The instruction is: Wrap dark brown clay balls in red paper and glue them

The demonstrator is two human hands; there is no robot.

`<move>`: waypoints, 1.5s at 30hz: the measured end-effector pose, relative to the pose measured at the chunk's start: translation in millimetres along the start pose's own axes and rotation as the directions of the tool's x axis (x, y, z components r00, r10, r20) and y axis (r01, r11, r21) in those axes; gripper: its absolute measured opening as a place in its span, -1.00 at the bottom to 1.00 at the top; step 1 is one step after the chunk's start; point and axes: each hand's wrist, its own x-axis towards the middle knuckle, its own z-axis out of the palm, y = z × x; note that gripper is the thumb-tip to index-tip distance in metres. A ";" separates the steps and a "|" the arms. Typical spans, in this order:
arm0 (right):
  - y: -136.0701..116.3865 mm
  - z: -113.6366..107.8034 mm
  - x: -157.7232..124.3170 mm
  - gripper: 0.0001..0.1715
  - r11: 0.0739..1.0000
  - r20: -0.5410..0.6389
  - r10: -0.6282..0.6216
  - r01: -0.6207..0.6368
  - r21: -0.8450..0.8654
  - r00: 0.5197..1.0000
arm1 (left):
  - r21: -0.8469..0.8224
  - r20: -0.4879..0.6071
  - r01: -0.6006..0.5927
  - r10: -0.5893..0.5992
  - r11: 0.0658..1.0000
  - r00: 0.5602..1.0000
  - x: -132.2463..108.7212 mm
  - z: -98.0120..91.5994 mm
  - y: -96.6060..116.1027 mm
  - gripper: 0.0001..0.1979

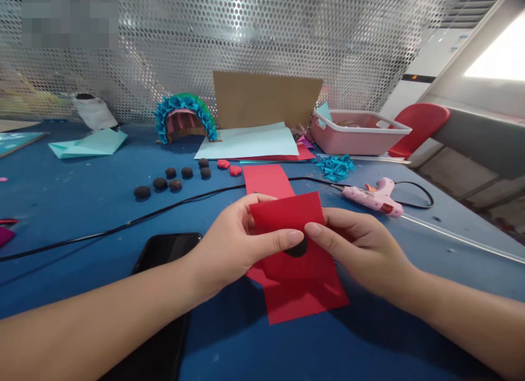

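Both my hands hold a piece of red paper (287, 211) over the table's near middle. My left hand (238, 244) grips its left side, thumb on top and fingers behind. At the right side my right hand (361, 244) pinches the sheet between thumb and fingers. A dark round ball (297, 248) lies against the paper just below the thumbs, partly covered by the left one. The lower part of the red paper hangs toward me. Another red paper strip (266, 179) lies flat behind my hands.
Several dark balls (159, 183) and two small red lumps (235, 170) lie left of centre. A pink glue gun (375, 198) with its black cable rests at right, near crumpled blue paper (335, 168). A phone (164, 293) is under my left forearm. Behind stand a decorated arch (184, 105) and pink basket (361, 140).
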 end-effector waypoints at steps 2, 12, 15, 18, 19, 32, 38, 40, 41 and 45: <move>0.2 0.7 -0.9 -0.62 1.000 0.022 0.012 -0.012 0.016 1.000 | 0.007 -0.009 -0.004 0.004 1.000 1.000 -0.7 -0.1 0.3 -0.58; 1.6 1.6 -1.7 -0.63 0.996 0.004 0.031 -0.031 0.085 1.000 | -0.057 0.136 -0.051 0.059 0.997 0.989 -2.8 -1.9 -1.8 -0.57; 1.0 1.3 -1.9 -0.62 0.998 0.007 0.011 -0.012 0.054 1.000 | -0.039 0.144 -0.036 0.041 0.999 0.989 -2.9 -1.5 -0.9 -0.62; 0.8 0.7 -2.6 -0.61 1.000 0.013 0.000 0.000 0.025 1.000 | -0.039 0.165 -0.040 0.046 0.998 0.985 -1.8 -0.8 -0.6 -0.65; 0.7 0.6 -2.8 -0.60 1.000 0.014 0.000 -0.001 0.020 1.000 | -0.041 0.169 -0.042 0.049 0.998 0.984 -1.5 -0.6 -0.8 -0.66; -0.2 1.4 -4.1 -0.57 1.000 0.031 -0.017 0.017 0.005 0.999 | -0.035 0.105 -0.027 0.031 0.999 0.994 -0.6 -1.8 -3.2 -0.57; 6.3 -6.4 -1.4 -0.92 0.932 -0.081 -0.353 0.343 -0.115 0.932 | -0.079 0.051 0.008 -0.004 0.997 0.999 1.2 -3.5 -4.7 -0.56; 7.8 -11.8 0.4 -0.73 0.806 -0.050 -0.558 0.527 -0.269 0.828 | -0.098 0.061 0.037 -0.031 0.995 0.998 1.8 -4.4 -4.1 -0.58; 7.7 -14.6 1.3 -0.64 0.701 0.008 -0.651 0.605 -0.376 0.759 | -0.107 0.073 0.048 -0.041 0.993 0.996 2.0 -4.9 -3.7 -0.59; 2.8 -23.0 3.3 -0.70 0.226 0.303 -0.802 0.731 -0.644 0.515 | -0.108 0.119 0.077 -0.064 0.991 0.991 1.9 -6.1 -2.9 -0.56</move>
